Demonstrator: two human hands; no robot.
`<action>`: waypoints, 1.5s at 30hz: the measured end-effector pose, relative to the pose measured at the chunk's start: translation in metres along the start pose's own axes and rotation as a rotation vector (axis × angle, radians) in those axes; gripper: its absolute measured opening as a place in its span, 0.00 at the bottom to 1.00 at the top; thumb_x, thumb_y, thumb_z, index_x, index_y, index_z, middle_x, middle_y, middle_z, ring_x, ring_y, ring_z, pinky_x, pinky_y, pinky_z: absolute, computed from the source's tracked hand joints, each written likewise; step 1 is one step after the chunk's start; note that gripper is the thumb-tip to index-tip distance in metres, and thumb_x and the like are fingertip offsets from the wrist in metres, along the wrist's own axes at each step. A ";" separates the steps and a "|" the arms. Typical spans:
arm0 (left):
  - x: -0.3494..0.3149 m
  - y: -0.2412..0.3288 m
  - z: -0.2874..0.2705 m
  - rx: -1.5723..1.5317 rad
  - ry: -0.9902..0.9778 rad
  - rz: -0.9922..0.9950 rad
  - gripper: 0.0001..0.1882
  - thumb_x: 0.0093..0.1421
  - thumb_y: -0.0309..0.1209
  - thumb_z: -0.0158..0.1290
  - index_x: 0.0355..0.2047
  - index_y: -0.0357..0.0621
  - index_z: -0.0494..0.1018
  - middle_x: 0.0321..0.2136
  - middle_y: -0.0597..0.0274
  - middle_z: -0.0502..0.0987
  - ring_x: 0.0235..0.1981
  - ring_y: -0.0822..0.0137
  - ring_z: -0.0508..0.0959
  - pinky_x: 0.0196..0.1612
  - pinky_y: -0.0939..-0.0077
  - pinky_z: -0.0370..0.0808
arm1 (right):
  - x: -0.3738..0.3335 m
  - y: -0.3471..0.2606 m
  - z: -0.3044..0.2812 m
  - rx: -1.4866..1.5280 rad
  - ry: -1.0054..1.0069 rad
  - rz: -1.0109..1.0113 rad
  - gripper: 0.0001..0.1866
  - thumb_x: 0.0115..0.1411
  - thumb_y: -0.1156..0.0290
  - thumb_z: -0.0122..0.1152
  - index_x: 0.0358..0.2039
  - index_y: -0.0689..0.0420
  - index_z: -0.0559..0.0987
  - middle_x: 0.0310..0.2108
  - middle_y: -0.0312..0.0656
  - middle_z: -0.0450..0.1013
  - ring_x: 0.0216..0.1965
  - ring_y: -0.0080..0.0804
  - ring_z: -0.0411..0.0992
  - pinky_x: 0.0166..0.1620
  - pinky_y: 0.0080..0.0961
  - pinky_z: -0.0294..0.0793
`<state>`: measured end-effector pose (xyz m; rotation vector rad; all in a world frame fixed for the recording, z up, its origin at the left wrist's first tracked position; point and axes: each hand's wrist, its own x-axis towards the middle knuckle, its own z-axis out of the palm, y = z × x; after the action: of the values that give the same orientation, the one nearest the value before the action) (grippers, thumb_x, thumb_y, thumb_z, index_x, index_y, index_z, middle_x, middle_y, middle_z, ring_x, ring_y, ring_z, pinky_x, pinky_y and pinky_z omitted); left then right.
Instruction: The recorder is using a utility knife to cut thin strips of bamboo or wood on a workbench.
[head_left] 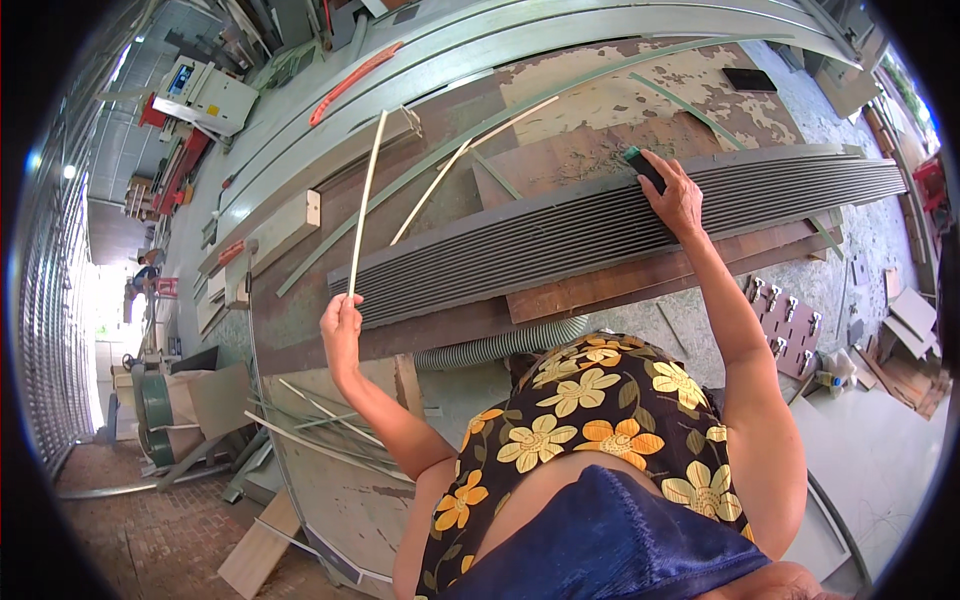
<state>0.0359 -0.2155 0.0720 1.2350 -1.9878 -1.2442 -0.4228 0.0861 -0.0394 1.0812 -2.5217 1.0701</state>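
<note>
"Holding anything in the left hand?"

"Yes, the left hand point(342, 325) has its thumb and fingers pinched together on the lower end of a thin, straight, cream-coloured strip point(368, 190), which points up and slightly right."

"And the right hand point(674, 195)?"

"Its fingers are clamped round a small dark block with a green end point(645, 168), held at the far edge of a long, grey, finely grooved panel point(560, 225)."

"Where does that panel lie?"

"Lengthwise across a worn brown wooden worktop point(450, 332), its left end just beside the left hand. Whether the block presses on it, I cannot tell."

"What else is about?"

"Beyond the panel, a second slim pale strip point(430, 190) lies at a slant, with a long flat green strip point(320, 255) near it. A flat black rectangular object point(749, 79) sits near the far right corner."

"And below the near edge?"

"A ribbed grey-green hose point(500, 343). Well to the right is a mauve-brown board with metal clasps point(783, 330)."
</note>
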 end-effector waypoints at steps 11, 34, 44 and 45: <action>-0.076 -0.002 0.144 -0.364 -0.307 -0.101 0.13 0.71 0.32 0.44 0.36 0.37 0.75 0.15 0.77 0.60 0.16 0.84 0.56 0.18 0.85 0.52 | -0.016 -0.013 0.000 0.184 0.037 -0.073 0.23 0.58 0.62 0.63 0.55 0.44 0.76 0.38 0.44 0.76 0.38 0.47 0.77 0.40 0.37 0.77; -0.126 0.008 0.181 0.136 -0.180 -0.004 0.12 0.66 0.33 0.52 0.38 0.36 0.78 0.18 0.61 0.71 0.20 0.73 0.67 0.26 0.73 0.66 | -0.037 -0.070 0.021 0.296 -0.490 -0.286 0.20 0.61 0.61 0.61 0.53 0.49 0.79 0.42 0.49 0.79 0.41 0.48 0.78 0.44 0.38 0.76; -0.127 0.016 0.173 0.114 -0.153 0.017 0.11 0.66 0.32 0.52 0.38 0.36 0.79 0.17 0.64 0.65 0.19 0.75 0.62 0.24 0.74 0.62 | 0.048 -0.030 0.040 -0.041 -0.444 -0.071 0.20 0.60 0.53 0.57 0.51 0.42 0.81 0.37 0.50 0.80 0.41 0.52 0.77 0.46 0.42 0.76; -0.128 0.017 0.169 0.124 -0.150 -0.006 0.11 0.66 0.32 0.53 0.38 0.36 0.78 0.17 0.63 0.66 0.19 0.74 0.63 0.24 0.74 0.63 | 0.055 -0.034 0.032 -0.065 -0.490 -0.025 0.20 0.60 0.51 0.57 0.50 0.42 0.81 0.39 0.49 0.80 0.42 0.51 0.77 0.46 0.41 0.77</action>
<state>-0.0404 -0.0246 0.0150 1.2380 -2.1996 -1.2669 -0.4349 0.0176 -0.0205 1.5038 -2.8693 0.7813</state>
